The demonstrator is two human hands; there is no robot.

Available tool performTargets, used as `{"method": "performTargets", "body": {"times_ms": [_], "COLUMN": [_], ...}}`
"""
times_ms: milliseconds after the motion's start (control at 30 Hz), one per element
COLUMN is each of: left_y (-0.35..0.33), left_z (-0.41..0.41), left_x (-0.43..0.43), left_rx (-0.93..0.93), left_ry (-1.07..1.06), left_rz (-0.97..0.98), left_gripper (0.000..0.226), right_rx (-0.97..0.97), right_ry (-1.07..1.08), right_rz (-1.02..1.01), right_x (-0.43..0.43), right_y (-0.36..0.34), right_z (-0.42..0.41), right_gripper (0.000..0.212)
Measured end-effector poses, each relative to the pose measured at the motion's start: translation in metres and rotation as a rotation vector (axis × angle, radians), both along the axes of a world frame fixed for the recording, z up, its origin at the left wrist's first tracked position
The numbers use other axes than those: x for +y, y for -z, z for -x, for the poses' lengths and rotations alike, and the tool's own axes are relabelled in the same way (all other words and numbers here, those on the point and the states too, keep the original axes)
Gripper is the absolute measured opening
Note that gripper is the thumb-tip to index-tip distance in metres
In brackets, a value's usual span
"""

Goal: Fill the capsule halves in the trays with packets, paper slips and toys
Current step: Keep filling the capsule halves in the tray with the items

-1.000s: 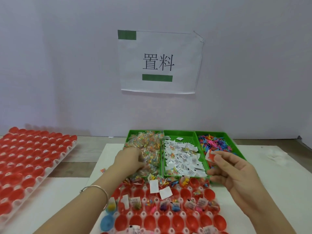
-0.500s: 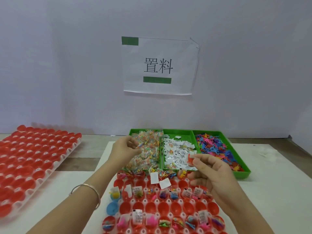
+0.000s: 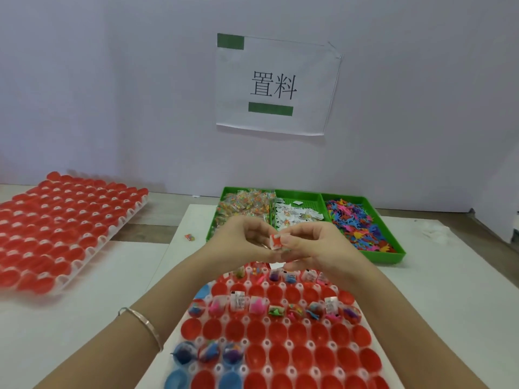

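1. Red-printed paper slip [image 3: 274, 243] is pinched between both hands, above the far edge of the near tray [image 3: 280, 332]. Right hand [image 3: 317, 249] fingers [image 3: 289, 240] clamp its right edge; left hand [image 3: 243, 242] fingers curl in against its left side. Whether a packet or toy is held behind it cannot be told.
2. Handling, judged: slip is very light, thin, limp; it will crease or flutter if released high. Best held by an edge between thumb and forefinger and let go low, over one cup.
3. Near tray: rows of red capsule halves [image 3: 297, 357]. Far row and one middle row hold slips, packets and coloured toys; rows between and nearer are mostly empty. A few blue halves [image 3: 175, 380] at the near-left, some with contents.
4. Green bin [image 3: 393, 258], three compartments: left holds clear packets [image 3: 244, 203], middle holds white slips [image 3: 297, 214], right holds small coloured toys [image 3: 356, 223].
5. Second tray [image 3: 64, 228] to the left on the tabletop [image 3: 438, 290], all red halves, apparently unfilled.
6. One stray packet [image 3: 189, 237] lies on the tabletop left of the bin.
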State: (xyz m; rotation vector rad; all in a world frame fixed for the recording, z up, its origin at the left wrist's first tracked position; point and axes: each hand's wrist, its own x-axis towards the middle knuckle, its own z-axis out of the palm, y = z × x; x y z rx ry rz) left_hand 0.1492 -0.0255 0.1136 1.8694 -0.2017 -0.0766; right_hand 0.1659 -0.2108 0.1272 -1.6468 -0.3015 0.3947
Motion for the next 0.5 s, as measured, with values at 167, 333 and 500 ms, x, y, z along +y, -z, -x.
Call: {"method": "performTargets", "body": {"times_ms": [167, 333, 500], "left_y": [0.006, 0.016, 0.03], "left_z": [0.019, 0.031, 0.045], "left_x": [0.002, 0.003, 0.008], "left_rx": [0.045, 0.019, 0.031], "left_ry": [0.049, -0.025, 0.044], "left_rz": [0.183, 0.265, 0.353], "left_gripper": [0.018, 0.023, 0.02], "right_rx": [-0.034, -0.016, -0.105], "right_ry": [0.057, -0.006, -0.038], "right_rz": [-0.043, -0.09, -0.044], "right_x": [0.001, 0.004, 0.005], "right_y": [0.001, 0.012, 0.024], "right_z": [0.016, 0.028, 0.04], "right_gripper": [0.026, 0.034, 0.015]}}
